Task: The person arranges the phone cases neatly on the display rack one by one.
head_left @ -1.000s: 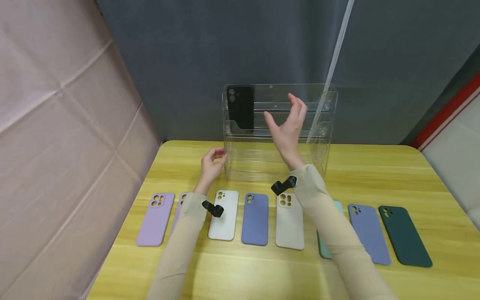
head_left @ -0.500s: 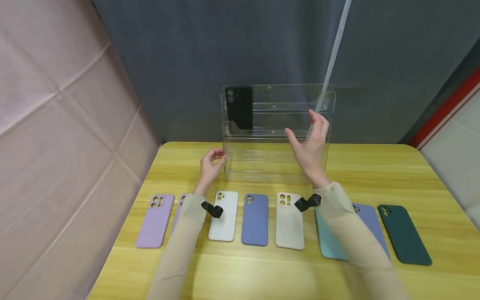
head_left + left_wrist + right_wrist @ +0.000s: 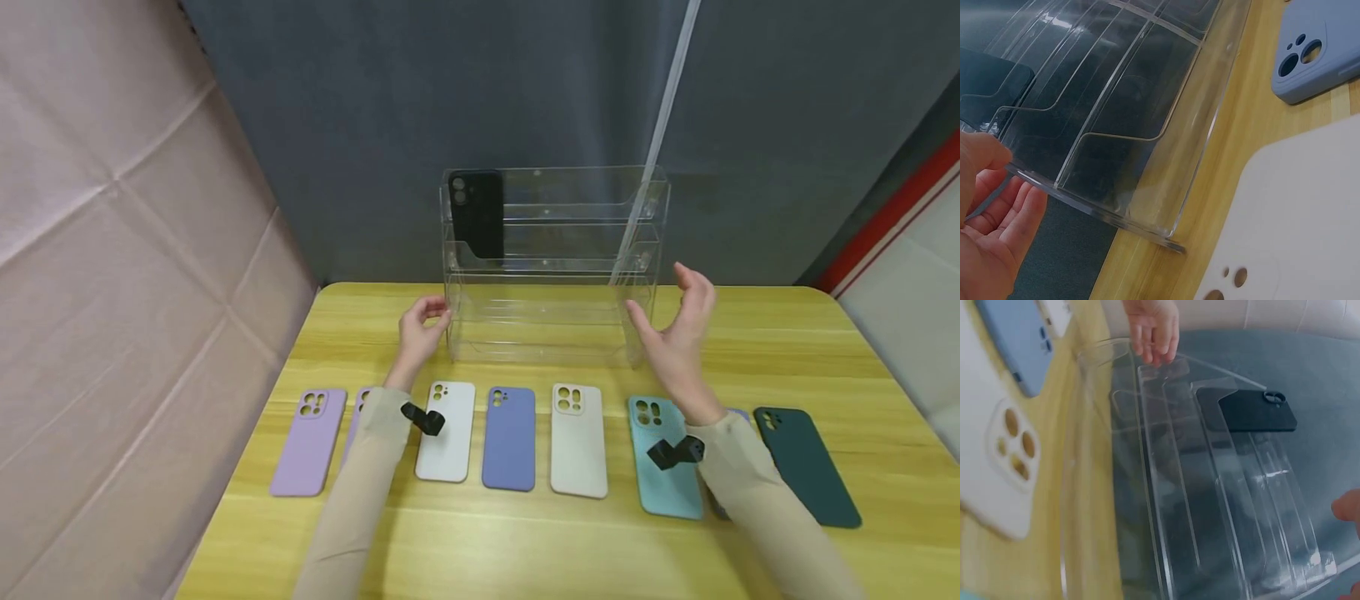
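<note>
A clear acrylic tiered rack [image 3: 547,267] stands at the back of the table. One black phone case [image 3: 477,218] is upright in its upper left part. My left hand [image 3: 422,333] is at the rack's left side; in the left wrist view the thumb and fingers pinch the edge of its side panel. Thumb and fingers spread apart, my right hand [image 3: 678,346] is just off the rack's right side and holds nothing. Beneath my right wrist lies a teal phone case [image 3: 670,492], and the sleeve mostly covers a blue phone case beside it.
Several phone cases lie in a row on the wood-grain table [image 3: 480,550]: lilac [image 3: 309,450], white [image 3: 448,446], blue [image 3: 510,446], off-white [image 3: 579,450] and dark green [image 3: 810,467]. My left sleeve partly hides a second lilac one. A grey curtain [image 3: 337,142] hangs behind.
My right hand has moved right and down, from in front of the rack to beyond its right side, uncovering the teal phone case. My left hand stays at the rack's left edge.
</note>
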